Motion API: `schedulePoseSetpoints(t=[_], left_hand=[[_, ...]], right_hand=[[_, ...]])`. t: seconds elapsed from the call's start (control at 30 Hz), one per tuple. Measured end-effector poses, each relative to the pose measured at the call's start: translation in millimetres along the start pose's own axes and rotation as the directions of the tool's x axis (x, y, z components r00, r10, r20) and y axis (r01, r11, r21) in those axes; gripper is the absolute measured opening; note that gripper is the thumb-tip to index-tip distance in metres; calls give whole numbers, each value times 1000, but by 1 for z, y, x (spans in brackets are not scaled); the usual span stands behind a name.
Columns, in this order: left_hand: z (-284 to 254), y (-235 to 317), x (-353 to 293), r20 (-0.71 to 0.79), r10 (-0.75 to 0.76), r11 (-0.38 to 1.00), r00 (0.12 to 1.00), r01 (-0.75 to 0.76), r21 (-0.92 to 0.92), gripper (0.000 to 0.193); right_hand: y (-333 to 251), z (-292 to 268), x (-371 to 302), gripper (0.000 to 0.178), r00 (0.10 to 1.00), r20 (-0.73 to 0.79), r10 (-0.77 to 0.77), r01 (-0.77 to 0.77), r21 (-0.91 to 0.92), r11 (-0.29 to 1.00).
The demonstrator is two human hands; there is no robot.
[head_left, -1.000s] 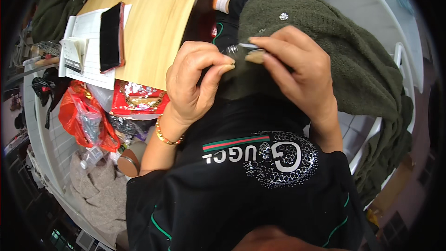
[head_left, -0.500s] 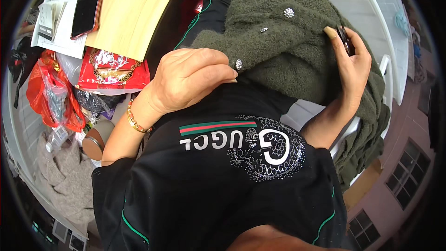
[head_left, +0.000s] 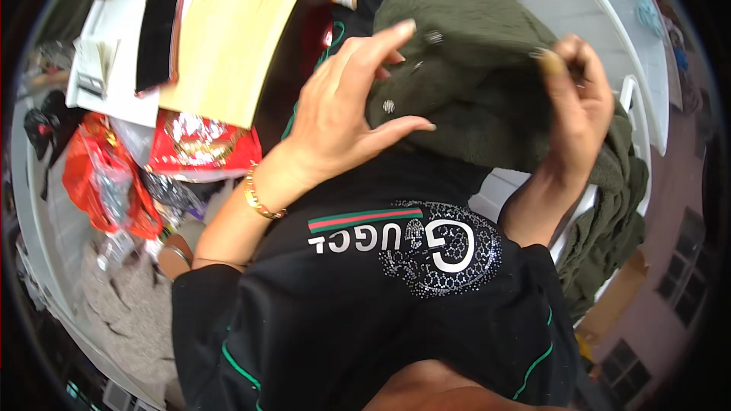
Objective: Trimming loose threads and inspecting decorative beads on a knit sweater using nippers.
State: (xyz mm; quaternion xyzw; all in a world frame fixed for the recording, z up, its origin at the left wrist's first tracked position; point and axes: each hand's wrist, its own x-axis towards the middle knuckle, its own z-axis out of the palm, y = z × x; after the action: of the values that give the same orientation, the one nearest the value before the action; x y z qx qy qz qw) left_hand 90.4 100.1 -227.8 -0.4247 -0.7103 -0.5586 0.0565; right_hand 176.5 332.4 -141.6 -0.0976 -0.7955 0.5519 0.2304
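Observation:
A fuzzy dark green knitted cardigan [head_left: 472, 122] lies bunched over my lap, with several sparkling round buttons in a line. Above its near left edge my left hand [head_left: 335, 110] is open, thumb and fingers spread around the side of the lowest button [head_left: 389, 106]; nothing is between them. My right hand [head_left: 575, 110] is closed at the cardigan's right side, thumb pressed toward the curled fingers. In it sits a small dark tool, mostly hidden and smeared by motion, so its kind is unclear.
At the upper left, a phone [head_left: 160, 34] and papers [head_left: 114, 68] rest on a pale wooden board [head_left: 236, 30]. Below are a red shiny packet [head_left: 202, 144] and an orange plastic bag [head_left: 95, 175]. A white-framed railing [head_left: 609, 23] curves along the right.
My left hand has opened from a pinch beside the lowest button and lifted, fingers spreading. My right hand still grips the dark tool. The whole view has shifted slightly.

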Motion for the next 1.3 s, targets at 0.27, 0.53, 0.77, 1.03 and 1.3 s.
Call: schedulePoseSetpoints(t=[0.27,0.53,0.77,1.03,1.3], left_hand=[[-19,16,72,163,13,940,987,43,-339,17],[-66,38,104,-99,-465,339,880,74,-938,21],[2,33,128,322,26,881,946,131,-455,109],[-48,28,147,282,129,963,951,-53,-264,64],[-159,110,294,-376,-121,802,919,-133,-582,52]], right_hand=[[-47,28,21,23,912,316,-260,254,61,965],[-40,-76,1,14,992,88,-95,124,-423,898],[-118,4,48,16,930,-10,-367,365,146,920],[-149,58,79,10,679,594,-432,218,398,891],[-112,-47,110,39,897,-246,-366,368,-39,929]])
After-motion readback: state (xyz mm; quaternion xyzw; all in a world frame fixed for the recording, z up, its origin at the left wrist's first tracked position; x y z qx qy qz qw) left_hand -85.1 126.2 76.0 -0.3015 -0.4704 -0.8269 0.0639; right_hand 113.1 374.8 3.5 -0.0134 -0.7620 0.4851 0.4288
